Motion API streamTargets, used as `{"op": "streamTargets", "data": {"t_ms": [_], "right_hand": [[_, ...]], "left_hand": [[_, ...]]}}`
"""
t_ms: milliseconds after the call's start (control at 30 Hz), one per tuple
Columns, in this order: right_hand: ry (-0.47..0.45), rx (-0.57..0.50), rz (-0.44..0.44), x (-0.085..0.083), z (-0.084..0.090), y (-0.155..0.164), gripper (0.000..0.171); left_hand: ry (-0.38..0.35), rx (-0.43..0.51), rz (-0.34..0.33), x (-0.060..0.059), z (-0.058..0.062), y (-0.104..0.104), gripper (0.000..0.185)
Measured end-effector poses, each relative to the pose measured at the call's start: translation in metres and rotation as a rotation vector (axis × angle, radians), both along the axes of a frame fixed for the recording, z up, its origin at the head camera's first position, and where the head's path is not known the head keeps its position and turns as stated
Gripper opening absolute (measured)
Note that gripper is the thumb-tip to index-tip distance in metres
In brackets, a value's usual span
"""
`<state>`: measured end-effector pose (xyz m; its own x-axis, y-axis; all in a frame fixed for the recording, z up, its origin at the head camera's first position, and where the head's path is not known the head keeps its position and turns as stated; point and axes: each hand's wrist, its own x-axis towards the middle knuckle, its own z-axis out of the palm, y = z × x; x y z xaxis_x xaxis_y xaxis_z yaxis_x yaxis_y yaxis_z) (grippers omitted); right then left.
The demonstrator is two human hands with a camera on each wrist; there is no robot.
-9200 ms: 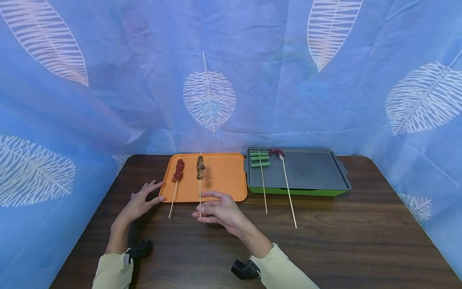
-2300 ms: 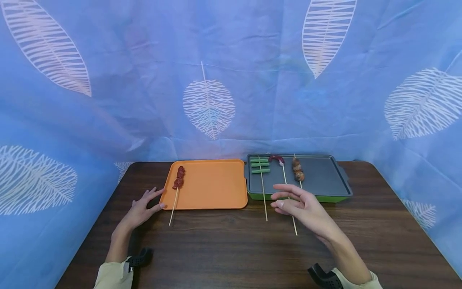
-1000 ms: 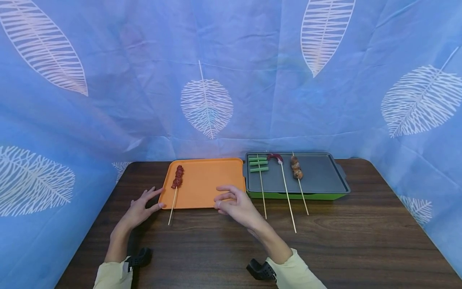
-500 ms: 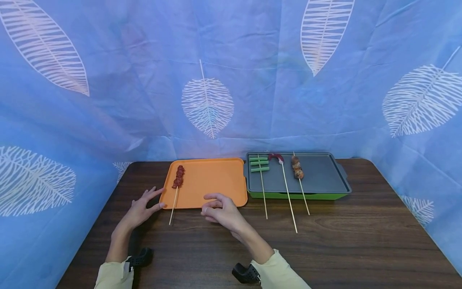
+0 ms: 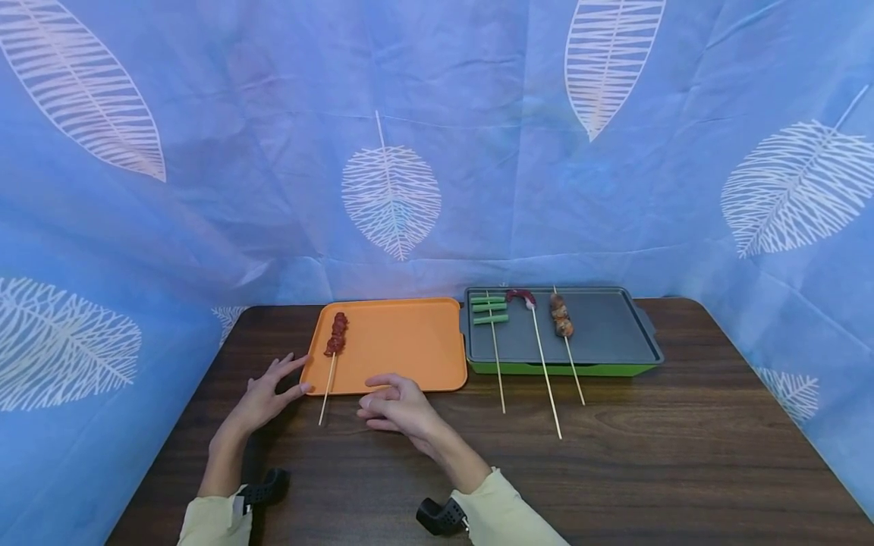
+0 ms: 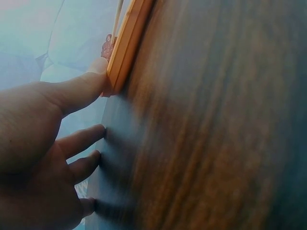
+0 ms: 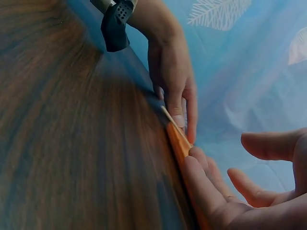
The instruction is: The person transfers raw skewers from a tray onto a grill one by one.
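Observation:
My left hand (image 5: 265, 398) touches the left edge of the orange tray (image 5: 403, 345) with thumb and forefinger; its other fingers rest on the table, as the left wrist view shows. A skewer of dark red meat chunks (image 5: 336, 334) lies on the tray's left side, its stick jutting past the front rim. My right hand (image 5: 403, 409), holding nothing, hovers at the tray's front edge, right of that stick. In the right wrist view its fingers (image 7: 206, 184) are relaxed and apart. The stick's end (image 7: 171, 117) shows beyond them, close to my left hand.
Right of the tray stands a grey grill plate (image 5: 608, 326) on a green base (image 5: 614, 371). Across it lie a green vegetable skewer (image 5: 489, 309), a purplish-red curled tentacle skewer (image 5: 522, 296) and a brown meat skewer (image 5: 561, 317). A blue leaf-patterned cloth (image 5: 478, 189) hangs behind the table.
The brown meat skewer went from the tray to the grill plate, and my right hand let it go. Since then my right hand has moved left, empty. My left hand stayed at the tray.

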<state>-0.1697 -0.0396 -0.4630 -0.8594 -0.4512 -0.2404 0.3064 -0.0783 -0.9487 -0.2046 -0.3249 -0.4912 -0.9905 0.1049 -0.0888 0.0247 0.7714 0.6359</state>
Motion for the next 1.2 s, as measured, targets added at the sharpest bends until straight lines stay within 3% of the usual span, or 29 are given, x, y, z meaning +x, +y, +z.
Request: {"op": "streamTargets", "data": {"t_ms": [667,1200], "right_hand": [[-0.095,-0.072,0.066,-0.006,-0.013,-0.033,0.048],[-0.235,-0.177,0.056,-0.018,-0.020,-0.053,0.048]], "left_hand": [[-0.051,-0.017,0.006,-0.004,0.003,-0.004,0.067],[-0.012,-0.009,0.002,-0.002,0.004,-0.001,0.065]]}}
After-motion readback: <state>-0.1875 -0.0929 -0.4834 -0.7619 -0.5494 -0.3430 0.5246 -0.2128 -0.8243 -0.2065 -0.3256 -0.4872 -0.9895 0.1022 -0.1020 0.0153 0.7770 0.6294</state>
